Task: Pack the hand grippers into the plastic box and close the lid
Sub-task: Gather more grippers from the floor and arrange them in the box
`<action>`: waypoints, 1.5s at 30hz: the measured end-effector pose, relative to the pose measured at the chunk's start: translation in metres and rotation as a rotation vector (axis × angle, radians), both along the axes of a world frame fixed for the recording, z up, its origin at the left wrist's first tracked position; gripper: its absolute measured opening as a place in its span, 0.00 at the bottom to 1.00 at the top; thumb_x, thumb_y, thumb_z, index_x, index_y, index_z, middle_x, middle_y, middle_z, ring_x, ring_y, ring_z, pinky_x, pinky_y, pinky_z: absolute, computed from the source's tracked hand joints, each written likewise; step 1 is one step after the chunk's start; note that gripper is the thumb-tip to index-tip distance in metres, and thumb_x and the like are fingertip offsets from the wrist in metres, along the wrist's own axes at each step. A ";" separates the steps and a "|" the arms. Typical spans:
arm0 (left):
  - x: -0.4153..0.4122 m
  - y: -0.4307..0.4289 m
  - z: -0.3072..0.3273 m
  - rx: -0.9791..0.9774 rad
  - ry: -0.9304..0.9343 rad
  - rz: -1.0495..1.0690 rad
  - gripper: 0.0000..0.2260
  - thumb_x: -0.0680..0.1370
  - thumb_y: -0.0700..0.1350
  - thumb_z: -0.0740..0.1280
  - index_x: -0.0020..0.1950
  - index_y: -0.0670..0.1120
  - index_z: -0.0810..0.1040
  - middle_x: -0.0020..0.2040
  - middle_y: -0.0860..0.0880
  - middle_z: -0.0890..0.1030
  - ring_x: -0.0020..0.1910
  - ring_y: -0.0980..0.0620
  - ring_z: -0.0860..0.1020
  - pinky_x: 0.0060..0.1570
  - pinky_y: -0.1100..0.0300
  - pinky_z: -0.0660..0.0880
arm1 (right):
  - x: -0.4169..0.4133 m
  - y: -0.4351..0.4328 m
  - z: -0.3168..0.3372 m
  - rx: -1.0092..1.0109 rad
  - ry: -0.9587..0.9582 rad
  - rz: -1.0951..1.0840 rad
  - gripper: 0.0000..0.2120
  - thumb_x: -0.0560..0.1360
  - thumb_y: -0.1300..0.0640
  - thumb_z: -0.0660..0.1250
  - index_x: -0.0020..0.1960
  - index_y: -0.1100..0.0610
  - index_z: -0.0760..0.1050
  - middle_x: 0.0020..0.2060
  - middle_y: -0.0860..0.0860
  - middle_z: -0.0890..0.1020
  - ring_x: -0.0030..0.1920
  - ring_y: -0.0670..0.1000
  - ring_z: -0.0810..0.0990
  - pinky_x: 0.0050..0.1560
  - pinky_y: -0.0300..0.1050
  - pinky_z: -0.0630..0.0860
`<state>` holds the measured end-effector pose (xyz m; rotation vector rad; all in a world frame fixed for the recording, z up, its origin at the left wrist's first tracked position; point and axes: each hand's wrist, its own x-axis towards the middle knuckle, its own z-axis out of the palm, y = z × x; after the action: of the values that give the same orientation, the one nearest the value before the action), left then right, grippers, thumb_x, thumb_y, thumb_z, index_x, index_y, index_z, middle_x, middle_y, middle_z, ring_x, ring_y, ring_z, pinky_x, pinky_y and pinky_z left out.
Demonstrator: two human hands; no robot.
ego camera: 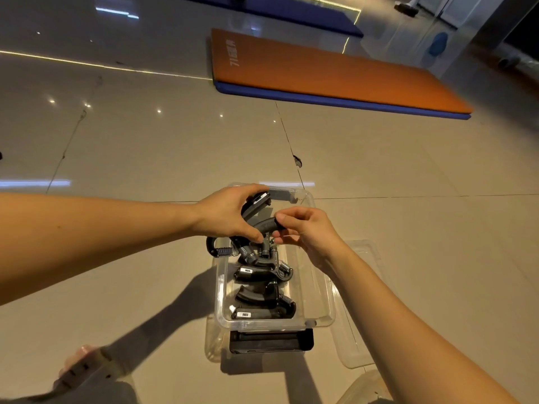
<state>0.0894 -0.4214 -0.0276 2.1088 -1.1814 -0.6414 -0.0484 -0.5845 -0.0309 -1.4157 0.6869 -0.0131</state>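
Fingers [284, 221] work above the plastic box [262, 326]: its near end holds black hand grippers [256, 309]; over the far end the left hand [230, 217] grips a tangled bunch [258, 204] while the right hand [306, 231] pinches one handle [267, 224]. The lid [361, 316] lies just beside the box, on the right, and an orange mat [320, 71] lies beyond.

Clear lid [368, 259] partly behind right forearm [408, 330]

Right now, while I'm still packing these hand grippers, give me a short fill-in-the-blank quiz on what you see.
1. The clear lid lies on the floor to the ____ of the plastic box.
2. The left hand grips one hand gripper and the right hand pinches a second hand gripper; both are ____ in colour.
3. The mat beyond the box has an ____ top.
Missing words: right, black, orange.
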 end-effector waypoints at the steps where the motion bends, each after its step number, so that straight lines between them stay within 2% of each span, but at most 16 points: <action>1: 0.000 -0.001 0.002 -0.006 0.038 0.009 0.44 0.68 0.53 0.80 0.79 0.53 0.62 0.64 0.57 0.73 0.51 0.59 0.77 0.47 0.74 0.72 | 0.000 -0.003 0.000 -0.014 0.001 -0.022 0.08 0.78 0.65 0.69 0.56 0.68 0.79 0.49 0.63 0.84 0.39 0.55 0.85 0.47 0.50 0.84; 5: 0.008 0.000 0.007 0.008 0.298 0.125 0.28 0.78 0.48 0.72 0.76 0.54 0.67 0.51 0.48 0.82 0.45 0.52 0.83 0.44 0.61 0.80 | -0.003 -0.017 -0.003 -0.033 -0.028 -0.149 0.09 0.79 0.65 0.69 0.58 0.66 0.76 0.49 0.63 0.84 0.40 0.56 0.85 0.47 0.50 0.84; 9: 0.019 0.005 0.007 0.185 0.483 0.097 0.13 0.79 0.44 0.70 0.64 0.49 0.78 0.51 0.45 0.85 0.50 0.44 0.85 0.53 0.49 0.80 | -0.005 -0.028 -0.006 0.004 -0.057 -0.299 0.09 0.79 0.66 0.68 0.58 0.65 0.75 0.47 0.63 0.84 0.35 0.54 0.85 0.43 0.48 0.85; 12: 0.022 0.006 0.003 0.151 0.527 0.128 0.08 0.79 0.43 0.70 0.57 0.43 0.83 0.47 0.44 0.87 0.50 0.43 0.85 0.54 0.48 0.80 | -0.005 -0.030 -0.007 0.073 -0.067 -0.383 0.07 0.80 0.67 0.66 0.58 0.64 0.74 0.45 0.64 0.84 0.35 0.55 0.85 0.38 0.45 0.84; 15: 0.027 0.005 0.000 0.042 0.500 0.225 0.06 0.79 0.43 0.70 0.55 0.43 0.83 0.47 0.42 0.86 0.49 0.44 0.85 0.49 0.51 0.82 | -0.009 -0.034 -0.011 0.134 0.015 -0.305 0.07 0.80 0.68 0.64 0.59 0.65 0.73 0.49 0.67 0.83 0.40 0.60 0.86 0.43 0.50 0.85; 19: 0.031 0.001 0.002 -0.025 0.441 0.274 0.06 0.81 0.41 0.67 0.56 0.42 0.82 0.48 0.40 0.84 0.44 0.46 0.84 0.44 0.54 0.83 | -0.013 -0.036 -0.010 0.002 0.158 -0.120 0.11 0.78 0.66 0.66 0.60 0.64 0.74 0.51 0.65 0.84 0.45 0.61 0.86 0.49 0.56 0.84; 23: 0.029 -0.006 0.003 0.020 0.291 0.195 0.07 0.82 0.42 0.66 0.56 0.45 0.82 0.46 0.43 0.83 0.44 0.47 0.83 0.39 0.60 0.81 | -0.007 -0.037 -0.006 -0.280 0.101 -0.184 0.09 0.78 0.64 0.66 0.58 0.58 0.77 0.50 0.58 0.84 0.45 0.55 0.84 0.46 0.51 0.82; 26: 0.031 -0.011 0.009 0.028 0.208 0.142 0.07 0.82 0.43 0.65 0.57 0.47 0.82 0.46 0.45 0.82 0.43 0.50 0.81 0.38 0.62 0.80 | -0.005 -0.034 -0.010 -0.471 0.087 -0.034 0.11 0.77 0.55 0.71 0.59 0.55 0.80 0.51 0.52 0.83 0.49 0.50 0.82 0.48 0.45 0.77; 29: 0.035 -0.014 0.017 0.052 0.138 0.058 0.08 0.83 0.44 0.65 0.58 0.48 0.83 0.44 0.45 0.83 0.40 0.52 0.78 0.40 0.59 0.79 | -0.004 -0.031 -0.012 -0.557 0.083 0.123 0.13 0.76 0.49 0.73 0.58 0.54 0.82 0.50 0.49 0.84 0.52 0.48 0.82 0.55 0.46 0.78; 31: 0.034 -0.016 0.018 0.068 0.092 -0.001 0.09 0.83 0.45 0.65 0.59 0.47 0.83 0.43 0.48 0.82 0.38 0.55 0.77 0.40 0.61 0.77 | -0.001 -0.026 -0.009 -0.546 0.055 0.188 0.13 0.76 0.50 0.73 0.57 0.55 0.84 0.50 0.48 0.85 0.53 0.47 0.83 0.58 0.45 0.78; 34: 0.028 -0.020 0.019 0.088 0.054 -0.090 0.10 0.83 0.46 0.64 0.61 0.49 0.83 0.46 0.56 0.82 0.40 0.64 0.78 0.40 0.72 0.72 | 0.005 -0.018 -0.008 -0.431 0.032 0.249 0.15 0.75 0.52 0.75 0.59 0.56 0.83 0.50 0.49 0.87 0.53 0.47 0.84 0.57 0.42 0.78; 36: 0.024 -0.024 0.020 0.088 0.035 -0.124 0.11 0.83 0.46 0.64 0.62 0.49 0.82 0.50 0.59 0.81 0.46 0.67 0.77 0.46 0.73 0.70 | 0.007 -0.014 -0.007 -0.364 0.047 0.270 0.14 0.74 0.55 0.76 0.58 0.59 0.82 0.49 0.52 0.86 0.48 0.46 0.85 0.50 0.39 0.78; 39: 0.022 -0.029 0.020 0.052 0.020 -0.117 0.09 0.83 0.46 0.64 0.60 0.48 0.82 0.45 0.60 0.80 0.42 0.67 0.77 0.41 0.74 0.70 | 0.006 -0.011 -0.007 -0.312 0.055 0.270 0.07 0.75 0.58 0.74 0.51 0.58 0.81 0.42 0.53 0.83 0.39 0.43 0.80 0.39 0.36 0.73; 41: 0.021 -0.031 0.018 0.021 0.008 -0.055 0.12 0.82 0.49 0.65 0.64 0.47 0.79 0.43 0.57 0.80 0.41 0.62 0.78 0.42 0.70 0.72 | 0.005 -0.014 -0.008 -0.277 0.032 0.234 0.05 0.75 0.59 0.74 0.49 0.57 0.80 0.41 0.53 0.81 0.39 0.45 0.79 0.40 0.41 0.72; 43: 0.022 -0.029 0.013 -0.053 -0.027 0.094 0.18 0.80 0.54 0.67 0.69 0.50 0.74 0.48 0.55 0.80 0.45 0.59 0.79 0.48 0.63 0.77 | 0.004 -0.017 -0.011 -0.257 0.012 0.145 0.04 0.76 0.59 0.74 0.48 0.57 0.79 0.40 0.54 0.80 0.38 0.47 0.80 0.40 0.43 0.72; 45: 0.022 -0.025 0.009 -0.139 -0.145 0.268 0.20 0.78 0.59 0.68 0.66 0.51 0.73 0.52 0.54 0.77 0.48 0.57 0.77 0.48 0.61 0.76 | 0.003 -0.018 -0.014 -0.214 0.000 -0.012 0.04 0.77 0.60 0.72 0.46 0.57 0.78 0.38 0.53 0.81 0.36 0.47 0.80 0.38 0.42 0.73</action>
<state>0.1112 -0.4466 -0.0181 2.1715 -0.9636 -0.2811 -0.0451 -0.6020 -0.0448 -1.6161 0.7094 -0.0985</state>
